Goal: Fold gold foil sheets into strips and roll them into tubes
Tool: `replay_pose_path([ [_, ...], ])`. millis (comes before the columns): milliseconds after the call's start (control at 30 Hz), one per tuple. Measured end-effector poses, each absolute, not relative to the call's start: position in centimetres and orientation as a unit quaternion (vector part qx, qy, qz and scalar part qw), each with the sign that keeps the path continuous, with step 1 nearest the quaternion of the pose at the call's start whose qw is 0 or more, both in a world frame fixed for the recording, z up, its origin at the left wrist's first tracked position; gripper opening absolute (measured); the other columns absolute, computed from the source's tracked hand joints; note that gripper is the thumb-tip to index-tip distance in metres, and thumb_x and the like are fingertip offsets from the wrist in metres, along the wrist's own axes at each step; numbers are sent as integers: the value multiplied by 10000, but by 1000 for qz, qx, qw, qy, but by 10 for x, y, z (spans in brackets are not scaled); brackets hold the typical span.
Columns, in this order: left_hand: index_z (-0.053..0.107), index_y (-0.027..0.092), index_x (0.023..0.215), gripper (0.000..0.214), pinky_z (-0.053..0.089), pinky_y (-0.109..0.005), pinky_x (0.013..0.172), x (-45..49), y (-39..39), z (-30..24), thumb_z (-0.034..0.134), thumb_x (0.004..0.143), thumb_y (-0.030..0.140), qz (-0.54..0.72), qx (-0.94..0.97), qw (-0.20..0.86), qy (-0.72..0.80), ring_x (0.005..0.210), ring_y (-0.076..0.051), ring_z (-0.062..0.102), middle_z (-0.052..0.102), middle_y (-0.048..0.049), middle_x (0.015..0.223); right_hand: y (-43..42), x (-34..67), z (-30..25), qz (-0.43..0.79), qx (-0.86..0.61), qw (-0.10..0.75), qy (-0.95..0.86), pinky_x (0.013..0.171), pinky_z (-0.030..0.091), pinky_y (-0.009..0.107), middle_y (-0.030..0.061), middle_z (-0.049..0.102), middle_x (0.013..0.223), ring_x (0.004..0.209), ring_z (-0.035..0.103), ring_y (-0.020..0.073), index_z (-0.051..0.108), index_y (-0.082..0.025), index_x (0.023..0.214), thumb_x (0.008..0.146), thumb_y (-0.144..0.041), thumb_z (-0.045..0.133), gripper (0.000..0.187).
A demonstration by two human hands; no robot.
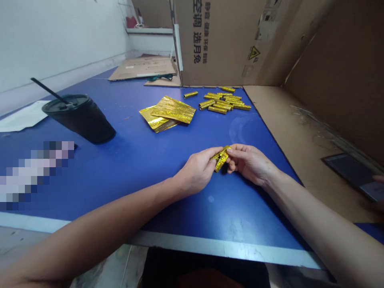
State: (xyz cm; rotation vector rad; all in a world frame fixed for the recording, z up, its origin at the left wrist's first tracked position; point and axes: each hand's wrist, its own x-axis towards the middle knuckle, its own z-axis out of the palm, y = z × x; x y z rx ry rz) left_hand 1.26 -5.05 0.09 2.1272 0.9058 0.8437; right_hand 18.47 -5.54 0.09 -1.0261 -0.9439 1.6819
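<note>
Between my two hands is a shiny gold foil sheet (221, 161), partly folded or rolled, just above the blue table. My left hand (196, 168) is closed on its left side, thumb and fingers pinching it. On the right side, my right hand (247, 162) pinches the foil's upper end between thumb and finger, the other fingers curled below. Farther back lies a small stack of flat gold foil sheets (174, 110). To the right of that stack sits a pile of narrow rolled gold foil pieces (223, 103), with one separate roll (191, 95) to its left.
A black tumbler (84, 120) with a straw stands on the blue table (144, 160) at left, near a white paper (22, 116). Cardboard walls (228, 44) rise at the back and right. A dark phone-like device (351, 174) lies at right, by another person's fingers.
</note>
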Motion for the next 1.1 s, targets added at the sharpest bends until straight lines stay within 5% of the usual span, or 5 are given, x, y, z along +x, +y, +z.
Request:
replay_pose_path([
  [1100, 401, 174, 1273, 495, 420, -276, 884, 11, -49, -4, 365, 790, 68, 317, 842, 328, 288, 1026, -163, 536, 579, -46, 1135, -57, 179, 3, 662, -409, 514, -362, 420, 471, 224, -24, 583, 513, 362, 481, 67, 582, -141, 614, 642, -209, 693, 134],
])
